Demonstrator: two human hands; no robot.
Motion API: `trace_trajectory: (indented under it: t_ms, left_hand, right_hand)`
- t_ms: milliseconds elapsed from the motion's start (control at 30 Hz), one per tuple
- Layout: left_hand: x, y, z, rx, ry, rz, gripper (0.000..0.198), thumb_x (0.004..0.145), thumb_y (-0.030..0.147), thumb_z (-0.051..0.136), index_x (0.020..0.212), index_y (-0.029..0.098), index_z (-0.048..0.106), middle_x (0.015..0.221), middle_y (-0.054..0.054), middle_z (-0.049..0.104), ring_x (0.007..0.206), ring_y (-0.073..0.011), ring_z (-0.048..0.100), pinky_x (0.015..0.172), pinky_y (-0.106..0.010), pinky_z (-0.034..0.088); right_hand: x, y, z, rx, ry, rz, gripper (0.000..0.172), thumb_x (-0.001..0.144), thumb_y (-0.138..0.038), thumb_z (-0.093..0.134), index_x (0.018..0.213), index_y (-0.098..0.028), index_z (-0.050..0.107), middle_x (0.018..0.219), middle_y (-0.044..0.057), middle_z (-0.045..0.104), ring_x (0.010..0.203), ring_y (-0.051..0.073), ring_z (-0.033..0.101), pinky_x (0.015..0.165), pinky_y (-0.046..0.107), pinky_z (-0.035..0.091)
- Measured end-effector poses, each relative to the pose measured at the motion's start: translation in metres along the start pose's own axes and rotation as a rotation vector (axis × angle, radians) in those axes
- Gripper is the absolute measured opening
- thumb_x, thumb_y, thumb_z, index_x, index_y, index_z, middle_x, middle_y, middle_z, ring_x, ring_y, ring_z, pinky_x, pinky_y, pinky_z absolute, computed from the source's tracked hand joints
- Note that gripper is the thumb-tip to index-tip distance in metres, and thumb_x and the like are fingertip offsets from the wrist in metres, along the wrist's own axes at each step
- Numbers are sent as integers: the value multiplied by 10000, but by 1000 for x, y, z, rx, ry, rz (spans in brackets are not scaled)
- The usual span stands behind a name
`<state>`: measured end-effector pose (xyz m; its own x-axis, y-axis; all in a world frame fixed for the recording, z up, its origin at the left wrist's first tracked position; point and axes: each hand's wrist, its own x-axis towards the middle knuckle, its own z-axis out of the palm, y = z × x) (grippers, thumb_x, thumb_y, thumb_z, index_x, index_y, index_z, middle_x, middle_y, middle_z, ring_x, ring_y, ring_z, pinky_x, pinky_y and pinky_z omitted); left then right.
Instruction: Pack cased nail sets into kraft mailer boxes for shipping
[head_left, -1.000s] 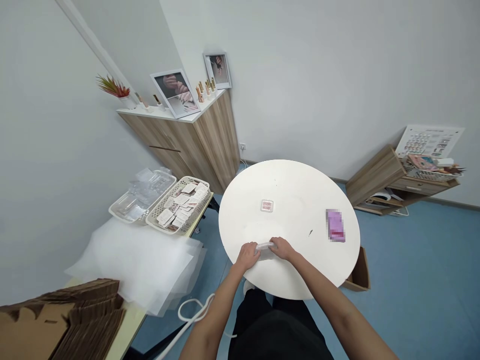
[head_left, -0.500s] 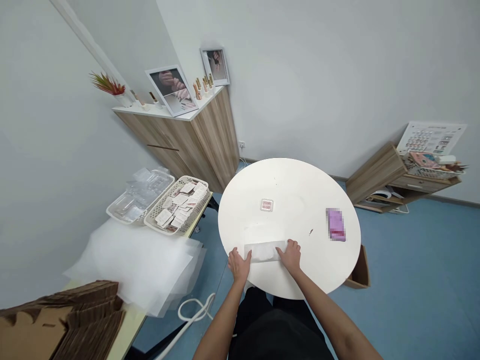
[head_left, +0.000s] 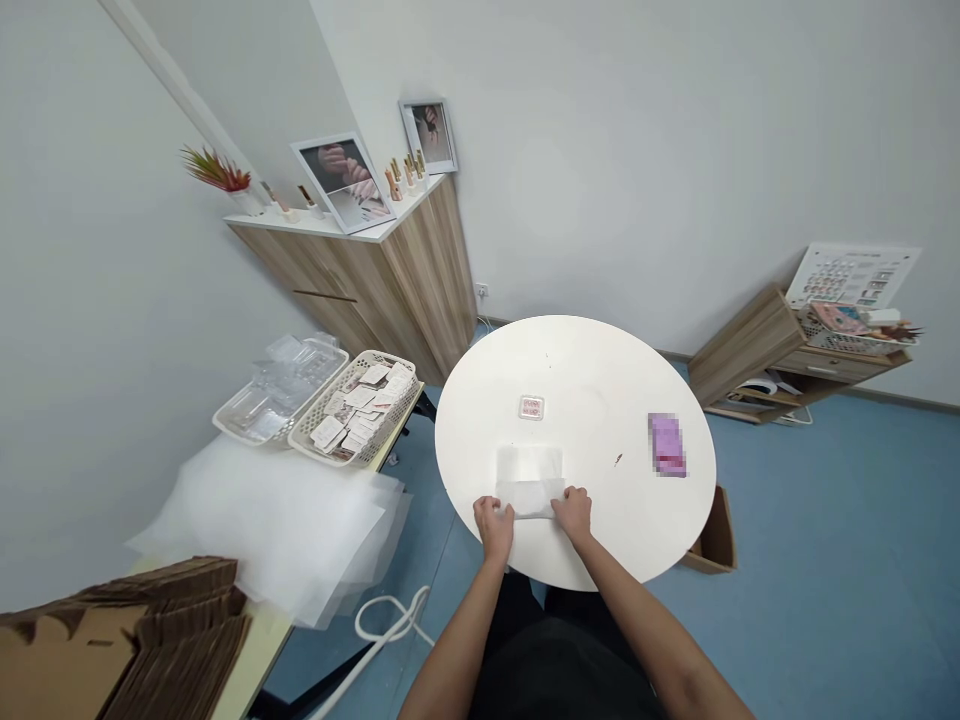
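A translucent white sheet [head_left: 529, 465] lies on the round white table [head_left: 592, 370], its near part folded over into a flat band. At the band's left end my left hand [head_left: 495, 526] pinches the sheet between thumb and fingers. My right hand [head_left: 574, 512] grips the right end in the same way. Beyond the sheet rests a small clear case [head_left: 532, 407] with pinkish pieces inside. A purple pixelated item [head_left: 667, 444] is on the right part of the table.
On the left side table are a basket of white cards [head_left: 360, 410], a basket of clear plastic cases [head_left: 281, 390], stacked translucent sheets [head_left: 277, 520] and brown cardboard [head_left: 127, 640]. An open carton [head_left: 716, 540] stands on the floor at right.
Both hands have moved closer together. The sheet, a single long narrow band before, now shows a shorter band with another part spread beyond it.
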<state>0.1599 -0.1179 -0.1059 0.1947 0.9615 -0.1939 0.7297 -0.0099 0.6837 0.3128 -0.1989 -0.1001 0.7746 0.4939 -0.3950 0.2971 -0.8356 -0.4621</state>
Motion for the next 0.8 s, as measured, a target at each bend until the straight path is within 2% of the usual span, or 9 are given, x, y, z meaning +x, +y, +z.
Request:
trace_trajectory:
  t_ms: [67,133,267,367,467,600,700,800]
  left_hand:
    - [-6,6,2,-49,-19,223,52,794,181,505,829,219,511,1247,-93,487,1242,-235,469,1001,-404,436]
    - [-11,11,5,-36,-89,423,102,808,142,473,858,221,516,1355,-91,455,1308,-241,412,1038,-445,417]
    - [-13,11,15,95,-239,649,215,859,119,410,1000,217,539,1414,-97,467,1334,-247,410,1067,-513,396]
    - [-11,3,21,199,-286,743,335,882,116,371,1182,185,502,1470,-134,417,1396,-255,336,1107,-527,344]
    - [-12,-5,23,256,-318,829,451,875,155,406,1326,154,413,1548,-156,278,1453,-282,186,1143,-558,258]
    - [-15,-7,19,278,-357,882,600,839,169,452,1419,119,304,1587,-170,129,1467,-305,43,1149,-586,212]
    - [-14,-3,13,253,-381,891,609,823,149,452,1412,117,306,1594,-169,75,1468,-303,33,1148,-578,234]
    - [-12,2,5,197,-402,867,604,819,147,455,1404,136,310,1602,-152,26,1468,-290,86,1139,-537,297]
  right_hand:
    - [-4,-2,3,85,14,-70,125,734,-201,483,851,-202,530,945,77,559,852,223,577,728,314,440]
    - [-8,-4,6,150,29,-156,140,719,-180,453,845,-223,497,913,53,548,804,207,578,690,309,452]
    - [-16,-6,10,211,59,-344,134,714,-159,434,813,-245,456,892,37,522,800,204,572,700,324,487]
    - [-20,-5,9,247,74,-425,127,742,-154,430,826,-245,460,915,36,509,810,200,568,727,338,505]
    - [-23,-6,7,289,61,-473,112,790,-167,414,847,-240,478,936,37,509,801,189,565,737,338,510]
    - [-25,-5,6,329,47,-509,114,825,-191,394,860,-234,494,922,36,542,797,184,566,761,339,505]
    - [-26,-3,6,365,14,-510,133,844,-223,391,917,-232,502,928,32,592,807,185,581,782,348,505]
    - [-27,0,6,419,-34,-469,173,834,-239,410,987,-240,490,986,38,631,817,186,605,781,356,516]
